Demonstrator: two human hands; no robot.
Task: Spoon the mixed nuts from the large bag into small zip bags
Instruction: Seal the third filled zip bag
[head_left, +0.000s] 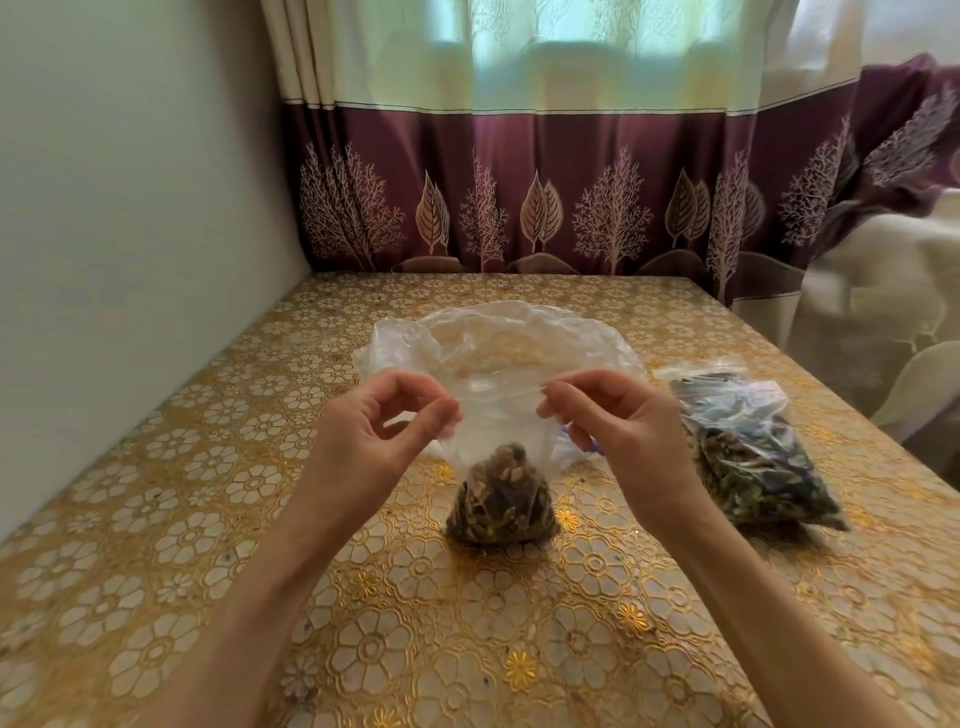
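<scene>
With your left hand (384, 431) and right hand (618, 415) each pinching a top corner of the small zip bag (501, 467), which stands nut-filled just in front of the large bag (498, 343), run both pinches inward along the strip, squeezing firmly until it seals.

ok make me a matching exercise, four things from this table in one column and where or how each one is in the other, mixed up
Things
1. small zip bag
2. large bag
3. filled bags
4. curtain

States
A. lying at the right of the table
B. crumpled, behind the hands
C. hanging behind the table
D. upright, top pinched by the left hand and right hand

Pairs: 1-D, 2-B, 3-A, 4-C
</scene>
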